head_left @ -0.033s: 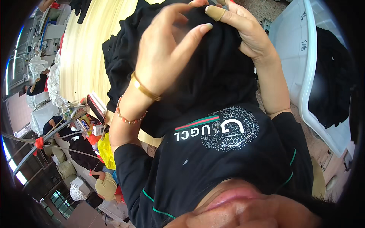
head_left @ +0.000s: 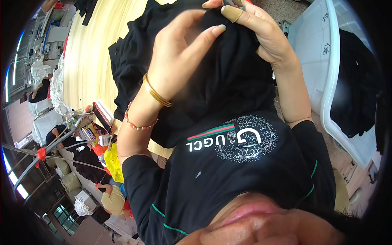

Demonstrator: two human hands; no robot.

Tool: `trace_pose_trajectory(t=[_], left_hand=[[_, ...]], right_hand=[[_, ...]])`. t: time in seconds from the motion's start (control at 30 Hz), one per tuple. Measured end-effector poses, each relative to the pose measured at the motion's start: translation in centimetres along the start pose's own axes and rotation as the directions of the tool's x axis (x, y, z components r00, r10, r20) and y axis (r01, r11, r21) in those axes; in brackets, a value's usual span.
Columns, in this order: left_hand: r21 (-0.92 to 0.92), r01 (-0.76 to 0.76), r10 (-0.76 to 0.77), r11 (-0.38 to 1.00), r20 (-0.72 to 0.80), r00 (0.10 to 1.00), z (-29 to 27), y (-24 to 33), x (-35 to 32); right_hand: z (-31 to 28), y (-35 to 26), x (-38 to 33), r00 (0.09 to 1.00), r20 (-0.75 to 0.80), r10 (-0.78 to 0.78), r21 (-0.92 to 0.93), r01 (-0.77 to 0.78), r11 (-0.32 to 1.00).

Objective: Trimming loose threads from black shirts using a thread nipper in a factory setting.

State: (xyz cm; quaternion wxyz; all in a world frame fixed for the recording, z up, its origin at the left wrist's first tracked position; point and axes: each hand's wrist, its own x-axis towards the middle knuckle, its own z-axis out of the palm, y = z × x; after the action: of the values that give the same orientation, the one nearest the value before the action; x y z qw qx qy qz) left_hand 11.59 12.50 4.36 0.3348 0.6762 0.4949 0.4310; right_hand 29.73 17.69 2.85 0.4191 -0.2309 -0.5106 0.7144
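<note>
A large bunched piece of black cloth (head_left: 228, 77) lies over the table's near end and against my front. At its far upper part, my left hand (head_left: 177, 51) curls round a fold, thumb stretched toward the right hand; its fingertips are partly hidden by cloth. My right hand (head_left: 267, 34) pinches the same cloth just beside it. One digit of that hand wears a tan finger cover (head_left: 231, 14). Both hands are close together near the upper edge of the view. Gold bangles (head_left: 155, 92) and a beaded bracelet (head_left: 139, 126) circle my left wrist.
The pale wooden table (head_left: 87, 61) extends to the left. At right stands a translucent plastic bin (head_left: 332, 77) with black cloth (head_left: 353, 85) inside. A yellow plastic bag (head_left: 113, 162) and small boxes sit left of my arm. Other people and white cloth piles (head_left: 60, 90) are farther left.
My left hand and wrist have shifted slightly, its thumb tip a little to the left and lower. The right hand stays almost still on the cloth.
</note>
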Motion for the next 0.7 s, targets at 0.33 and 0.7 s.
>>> trace_pose_trajectory(t=[0.33,0.7], left_hand=[[-0.621,0.51,-0.423,0.596,0.297,0.856,-1.6,-1.5,0.1],[-0.647,0.447,-0.408,0.618,0.222,0.885,-1.1,-2.2,-0.5]], right_hand=[[-3.5,0.9,-0.9,0.999,-0.036,0.028,-0.301,-0.038,0.953],[0.4,-1.9,-2.6,0.914,0.066,-0.401,-0.87,0.249,0.425]])
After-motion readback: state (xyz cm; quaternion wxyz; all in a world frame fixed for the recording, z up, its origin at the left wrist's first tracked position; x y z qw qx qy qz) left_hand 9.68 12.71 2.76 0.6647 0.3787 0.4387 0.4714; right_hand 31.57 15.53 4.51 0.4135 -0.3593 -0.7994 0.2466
